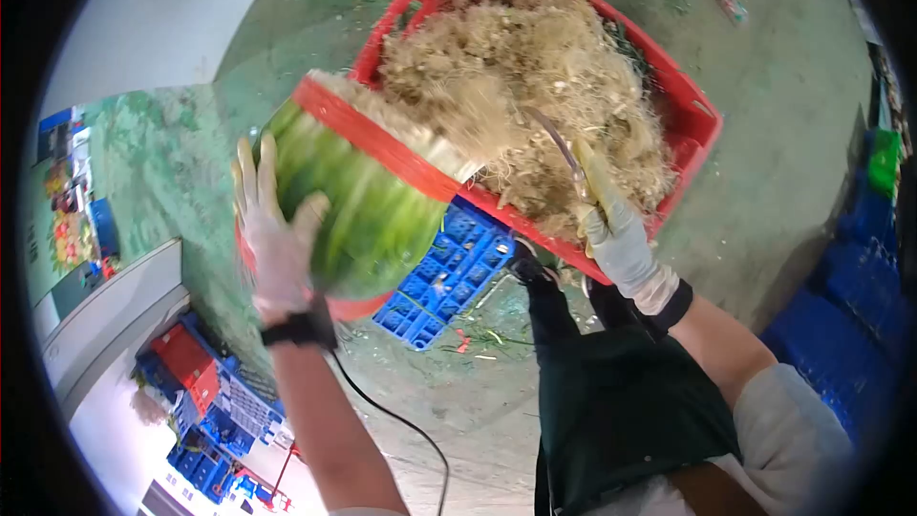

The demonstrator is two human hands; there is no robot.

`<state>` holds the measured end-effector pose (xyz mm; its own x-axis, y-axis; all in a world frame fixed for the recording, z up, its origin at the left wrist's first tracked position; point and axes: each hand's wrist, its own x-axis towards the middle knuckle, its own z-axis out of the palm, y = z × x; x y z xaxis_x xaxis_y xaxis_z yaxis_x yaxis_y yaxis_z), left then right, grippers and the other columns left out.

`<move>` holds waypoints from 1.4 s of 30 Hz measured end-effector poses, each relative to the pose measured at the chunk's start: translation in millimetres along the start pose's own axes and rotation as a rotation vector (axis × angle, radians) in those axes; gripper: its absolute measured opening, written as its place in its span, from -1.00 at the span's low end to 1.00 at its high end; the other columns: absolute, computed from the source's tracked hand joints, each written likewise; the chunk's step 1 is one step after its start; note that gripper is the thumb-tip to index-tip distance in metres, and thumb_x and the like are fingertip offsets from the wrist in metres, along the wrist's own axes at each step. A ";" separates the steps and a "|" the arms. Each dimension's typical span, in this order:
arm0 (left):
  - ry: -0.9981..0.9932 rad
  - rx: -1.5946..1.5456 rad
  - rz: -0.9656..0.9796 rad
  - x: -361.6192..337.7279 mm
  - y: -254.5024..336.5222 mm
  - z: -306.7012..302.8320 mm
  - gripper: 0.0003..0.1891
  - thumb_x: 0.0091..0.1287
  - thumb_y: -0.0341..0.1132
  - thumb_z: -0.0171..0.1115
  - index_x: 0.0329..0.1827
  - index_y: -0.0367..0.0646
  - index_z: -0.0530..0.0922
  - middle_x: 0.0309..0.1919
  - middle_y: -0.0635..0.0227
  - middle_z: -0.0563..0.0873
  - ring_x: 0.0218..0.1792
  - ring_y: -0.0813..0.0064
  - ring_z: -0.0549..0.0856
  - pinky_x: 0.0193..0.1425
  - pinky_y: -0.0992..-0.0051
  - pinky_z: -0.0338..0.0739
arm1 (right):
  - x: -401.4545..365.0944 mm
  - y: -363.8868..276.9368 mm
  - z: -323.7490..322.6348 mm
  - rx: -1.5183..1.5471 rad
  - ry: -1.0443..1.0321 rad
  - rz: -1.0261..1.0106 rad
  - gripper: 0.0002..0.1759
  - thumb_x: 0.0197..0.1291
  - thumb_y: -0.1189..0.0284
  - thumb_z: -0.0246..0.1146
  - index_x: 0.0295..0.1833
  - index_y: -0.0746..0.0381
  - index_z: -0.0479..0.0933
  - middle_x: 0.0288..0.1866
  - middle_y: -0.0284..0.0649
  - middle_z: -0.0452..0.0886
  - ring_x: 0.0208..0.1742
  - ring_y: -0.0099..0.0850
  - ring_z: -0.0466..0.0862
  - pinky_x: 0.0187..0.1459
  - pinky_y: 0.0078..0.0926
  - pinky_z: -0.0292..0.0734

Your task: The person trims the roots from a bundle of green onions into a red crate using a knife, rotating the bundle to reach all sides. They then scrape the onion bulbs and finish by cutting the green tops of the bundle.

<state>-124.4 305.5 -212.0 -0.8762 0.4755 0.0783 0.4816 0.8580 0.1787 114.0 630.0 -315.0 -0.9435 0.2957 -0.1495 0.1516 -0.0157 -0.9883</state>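
Observation:
My left hand (272,234), in a pale glove, lies with fingers spread against long green stalks (358,196), which look like spring onions or leeks, blurred. A red band or crate edge (382,139) crosses them near their pale root ends. My right hand (616,239), also gloved, grips a curved knife (559,145); its handle is mostly hidden in the fingers. The blade is over a red crate (702,119) heaped with tangled, trimmed-looking roots (535,67). The stalks' root ends reach over the crate's near left side.
A blue crate (435,291) stands below the stalks, near my feet. Blue crates (845,296) line the right side. Red and blue crates (205,392) are stacked at lower left. Plant scraps litter the green floor (783,48). A black cable (401,411) hangs from my left wrist.

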 end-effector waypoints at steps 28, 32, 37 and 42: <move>0.211 0.423 -0.377 36.2 24.4 53.4 -0.22 0.49 0.20 0.24 0.70 0.24 0.20 0.69 0.29 0.25 0.65 -0.07 0.24 0.50 -0.31 0.32 | 60.8 -11.1 116.0 -0.674 -0.115 0.138 -0.23 0.49 0.31 0.19 0.71 -0.37 0.10 -0.29 -0.04 0.71 -0.31 -0.03 0.75 -0.27 -0.02 0.65; 0.225 0.443 -0.357 31.0 22.4 57.7 -0.20 0.49 0.26 0.20 0.71 0.25 0.18 0.70 0.31 0.23 0.66 -0.06 0.24 0.49 -0.35 0.31 | 1.3 21.6 82.7 -0.649 -0.034 0.075 -0.24 0.52 0.27 0.22 0.71 -0.39 0.13 -0.24 -0.09 0.74 -0.28 -0.07 0.77 -0.21 -0.09 0.68; 0.183 0.493 -0.382 32.2 29.5 55.3 -0.14 0.49 0.34 0.11 0.72 0.12 0.14 0.70 0.24 0.19 0.64 -0.08 0.24 0.51 -0.29 0.30 | 11.6 -15.2 82.2 -0.427 0.052 -0.062 -0.25 0.53 0.25 0.21 0.73 -0.25 0.12 -0.02 -0.11 0.80 -0.12 -0.11 0.80 -0.03 -0.16 0.71; 0.202 0.511 -0.351 29.4 30.0 56.3 -0.15 0.49 0.34 0.10 0.72 0.11 0.15 0.70 0.22 0.20 0.63 -0.10 0.25 0.52 -0.23 0.30 | 117.8 -67.0 137.3 -0.535 -0.085 0.153 -0.30 0.54 0.26 0.11 0.73 -0.18 0.11 -0.06 -0.03 0.78 -0.13 -0.01 0.79 -0.11 -0.01 0.67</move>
<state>-134.7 356.2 -259.5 -0.9451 0.1474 0.2916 0.0707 0.9636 -0.2579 -47.8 534.7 -270.4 -0.9161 0.2500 -0.3135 0.3959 0.4406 -0.8057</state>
